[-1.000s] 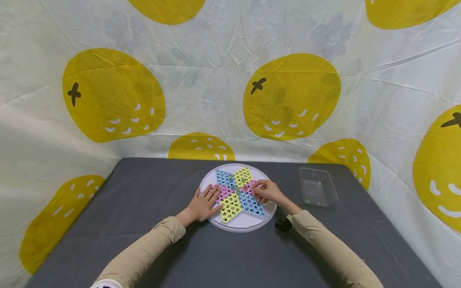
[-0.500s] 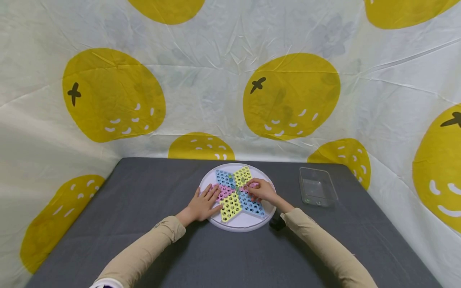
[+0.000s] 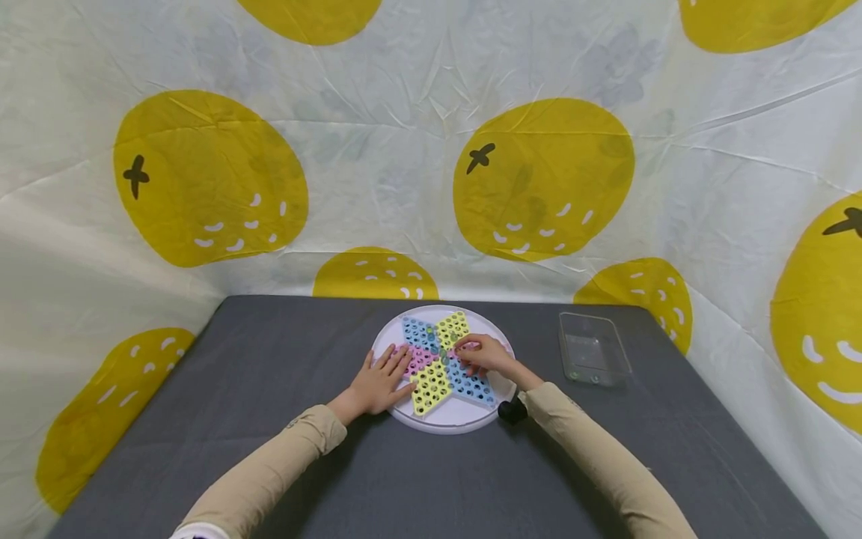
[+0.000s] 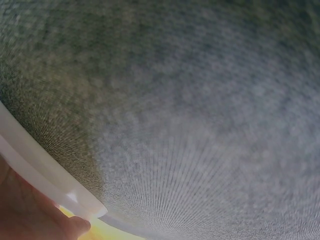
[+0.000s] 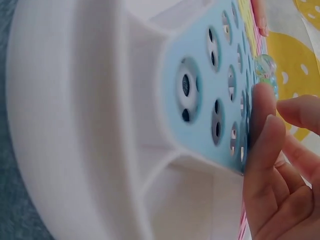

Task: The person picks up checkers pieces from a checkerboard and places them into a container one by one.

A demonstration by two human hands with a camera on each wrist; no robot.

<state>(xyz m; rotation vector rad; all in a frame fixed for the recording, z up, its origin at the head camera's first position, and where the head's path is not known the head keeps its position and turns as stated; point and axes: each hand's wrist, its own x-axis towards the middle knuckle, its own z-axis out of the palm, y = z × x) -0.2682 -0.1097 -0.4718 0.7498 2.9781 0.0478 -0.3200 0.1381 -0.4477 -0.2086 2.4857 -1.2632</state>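
Note:
A round white Chinese checkers board (image 3: 447, 428) carries a star of blue, yellow and pink holed sections. My left hand (image 3: 378, 382) lies with spread fingers on its left side; in the left wrist view part of that hand (image 4: 35, 212) shows at the white rim. Bent fingers of my right hand (image 3: 490, 355) reach the pink section right of centre, thumb and index tips close together. Whether a marble is between them is hidden. Close beyond those fingertips, a clear marble (image 5: 265, 65) sits on the board in the right wrist view. Several greenish marbles (image 3: 431, 332) stand around the star's upper middle.
Right of the board stands a clear plastic box (image 3: 609, 352) with a few marbles (image 3: 574, 376) at its near end. Dark grey cloth (image 3: 296, 337) covers the table. Behind hangs a pale curtain (image 3: 377, 180) printed with yellow fruit.
My right hand has moved left, its fingertips coming over the pink section towards the board's middle, where a reddish marble showed earlier. The left hand stays in place.

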